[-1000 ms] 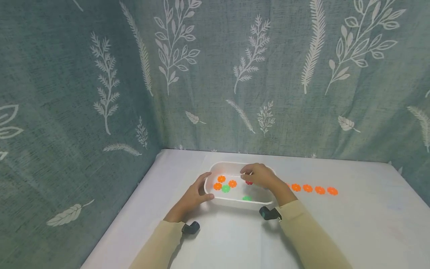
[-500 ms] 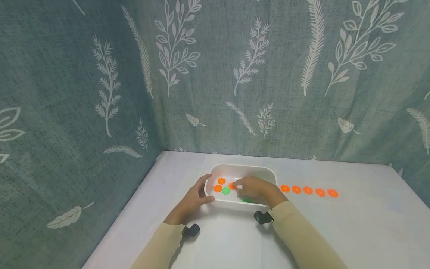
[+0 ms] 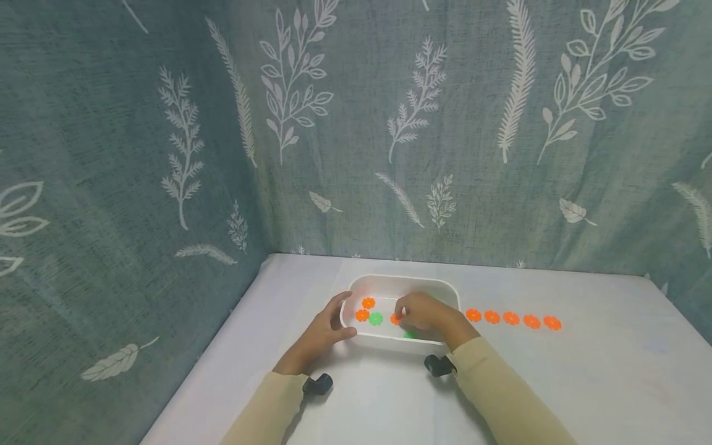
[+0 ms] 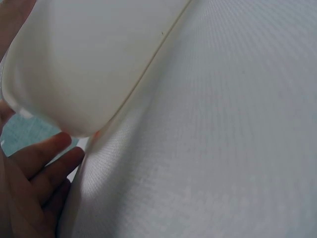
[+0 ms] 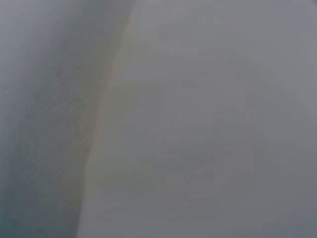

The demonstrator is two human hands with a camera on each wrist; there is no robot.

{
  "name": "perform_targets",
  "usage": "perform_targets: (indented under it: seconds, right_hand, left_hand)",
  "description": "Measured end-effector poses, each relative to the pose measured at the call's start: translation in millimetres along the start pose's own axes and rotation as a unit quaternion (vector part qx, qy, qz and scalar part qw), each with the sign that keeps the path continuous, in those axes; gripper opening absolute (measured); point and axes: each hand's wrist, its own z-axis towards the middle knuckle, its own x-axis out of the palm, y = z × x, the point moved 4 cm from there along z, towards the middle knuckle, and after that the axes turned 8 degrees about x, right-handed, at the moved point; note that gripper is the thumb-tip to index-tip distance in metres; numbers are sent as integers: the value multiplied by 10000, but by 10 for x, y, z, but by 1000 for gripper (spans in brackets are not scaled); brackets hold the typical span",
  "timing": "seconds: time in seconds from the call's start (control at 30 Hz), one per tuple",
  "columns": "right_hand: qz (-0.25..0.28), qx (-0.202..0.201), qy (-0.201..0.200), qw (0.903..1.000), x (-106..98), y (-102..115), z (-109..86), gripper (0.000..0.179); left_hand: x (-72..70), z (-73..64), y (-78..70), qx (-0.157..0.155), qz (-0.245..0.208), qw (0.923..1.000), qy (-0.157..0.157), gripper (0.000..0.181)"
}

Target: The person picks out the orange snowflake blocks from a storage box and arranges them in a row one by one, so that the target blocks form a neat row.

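Note:
A white plastic tray [image 3: 411, 279] with rounded corners stands on the table. My left hand [image 3: 321, 327] holds its left end, thumb at the front rim and fingers round the back corner. In the left wrist view several fingers of that hand [image 4: 37, 183] lie beside the tray's outer wall [image 4: 89, 59]. Inside the tray, my right hand [image 3: 425, 312] pinches an orange flower-shaped disc [image 3: 394, 319], partly hidden by the fingers. Left of it lie two more orange discs [image 3: 368, 303] and a green disc [image 3: 376, 319]. Another green disc [image 3: 410, 334] shows below the right hand.
Right of the tray, several orange flower-shaped discs [image 3: 511, 318] lie in a row on the white tabletop [image 3: 601, 371]. A leaf-patterned curtain [image 3: 356, 136] hangs behind and to the left. The right wrist view shows only a blurred pale surface [image 5: 198, 124].
My right hand went down into the tray and left to an orange disc, which has since shifted slightly right and nearer with the fingers. The left hand stays on the tray.

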Motion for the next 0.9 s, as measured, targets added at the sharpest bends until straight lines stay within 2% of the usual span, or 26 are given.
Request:
perform_targets:
  seconds: [0.13, 0.23, 0.33, 0.4, 0.7, 0.9]
  right_hand:
    - [-108, -79, -138, 9998, -5, -2, 10, 12]
    - [-76, 36, -220, 9997, -13, -8, 9, 14]
    - [53, 306, -174, 9994, -18, -21, 3, 18]
    - [130, 366, -141, 9991, -22, -18, -2, 14]
    - [139, 482, -114, 9987, -12, -31, -13, 18]
    - [222, 573, -86, 9981, -20, -44, -31, 23]
  left_hand:
    - [10, 8, 1, 13, -6, 10000, -30, 85]
    - [15, 15, 0, 16, -9, 10000, -52, 85]
    - [17, 17, 5, 12, 9, 10000, -61, 85]
    - [15, 21, 6, 26, 14, 10000, -69, 85]
    - [20, 8, -10, -36, 175, 9998, -74, 87]
    - [18, 15, -14, 64, 145, 9998, -69, 86]
